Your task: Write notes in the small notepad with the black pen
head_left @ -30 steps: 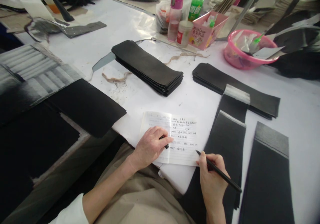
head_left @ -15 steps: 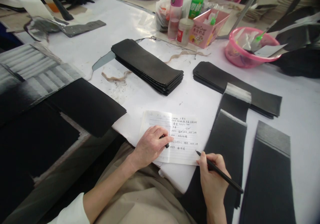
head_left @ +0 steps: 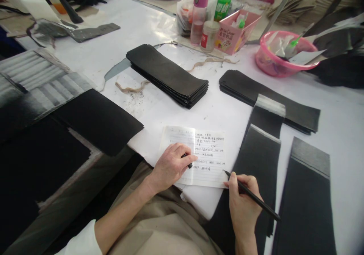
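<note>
An open notebook point(head_left: 210, 177) with handwritten lines on its right page lies at the table's near edge. My right hand point(head_left: 243, 200) is closed around a black pen point(head_left: 257, 200), whose tip meets the right page near its outer edge. Resting on the left page and the fold, my left hand point(head_left: 172, 164) pinches a small black pen cap point(head_left: 188, 165) between thumb and fingers. Black strips with grey ends point(head_left: 256, 156) lie right beside the notebook, partly under my right forearm.
Two stacks of black panels, one in the middle point(head_left: 167, 71) and one at the right point(head_left: 270, 97), lie beyond the notebook. A pink basin point(head_left: 284, 67), a pink box point(head_left: 237, 33) and bottles point(head_left: 199, 16) stand farther back. Black sheets point(head_left: 99, 118) cover the left side.
My right hand and the pen have shifted slightly to the right, and a small mark shows by the pen tip. My left hand stays in place.
</note>
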`<state>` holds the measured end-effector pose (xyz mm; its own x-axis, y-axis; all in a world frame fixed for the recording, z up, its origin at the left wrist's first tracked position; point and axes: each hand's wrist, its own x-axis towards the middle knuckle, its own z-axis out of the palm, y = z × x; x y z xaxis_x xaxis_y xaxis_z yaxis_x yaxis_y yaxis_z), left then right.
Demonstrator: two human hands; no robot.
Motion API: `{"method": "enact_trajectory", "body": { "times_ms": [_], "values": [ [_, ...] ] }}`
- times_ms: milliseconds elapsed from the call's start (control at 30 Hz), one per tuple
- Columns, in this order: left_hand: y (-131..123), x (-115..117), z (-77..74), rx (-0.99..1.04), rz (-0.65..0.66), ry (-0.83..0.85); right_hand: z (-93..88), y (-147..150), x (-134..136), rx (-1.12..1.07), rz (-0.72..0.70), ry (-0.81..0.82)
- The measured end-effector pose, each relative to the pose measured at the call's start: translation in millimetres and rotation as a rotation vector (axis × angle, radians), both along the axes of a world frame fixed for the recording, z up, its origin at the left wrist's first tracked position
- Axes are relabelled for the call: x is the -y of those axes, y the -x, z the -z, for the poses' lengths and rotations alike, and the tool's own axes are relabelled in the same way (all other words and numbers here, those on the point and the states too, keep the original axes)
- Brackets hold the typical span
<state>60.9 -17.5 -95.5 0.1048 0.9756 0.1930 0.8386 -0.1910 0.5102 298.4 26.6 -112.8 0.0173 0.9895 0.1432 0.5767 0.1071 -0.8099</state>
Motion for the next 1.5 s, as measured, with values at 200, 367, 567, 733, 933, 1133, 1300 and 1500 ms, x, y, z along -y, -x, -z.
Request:
{"method": "enact_trajectory", "body": {
  "times_ms": [200,367,567,733,933,1133,1300,1500],
  "values": [
    [-0.4,0.2,0.2,0.007,-0.001,-0.004,0.5,1.5,-0.8,0.091,-0.008,-0.044],
    [-0.5,-0.2,0.0,0.001,-0.007,-0.003,0.5,1.4,-0.9,0.111,-0.018,-0.059],
    [-0.2,-0.4,-0.7,0.001,-0.007,-0.008,2.7,-0.3,0.2,0.094,-0.019,-0.039],
    [-0.2,-0.3,-1.0,-0.005,-0.004,-0.004,1.2,0.1,1.6,0.02,0.055,-0.026],
    [-0.5,0.5,-1.0,0.004,-0.001,-0.001,1.7,-1.5,0.8,0.025,0.028,-0.026],
    [-0.6,-0.2,-0.8,0.009,-0.006,-0.012,4.4,-1.7,-0.8,0.055,0.029,-0.024],
    [-0.8,-0.1,-1.4,0.009,-0.006,-0.005,2.6,-0.6,-0.3,0.086,0.018,-0.035],
    [-1.0,-0.2,-1.2,0.004,-0.006,-0.001,-0.1,0.1,-1.1,0.077,0.023,-0.038]
  ]
}}
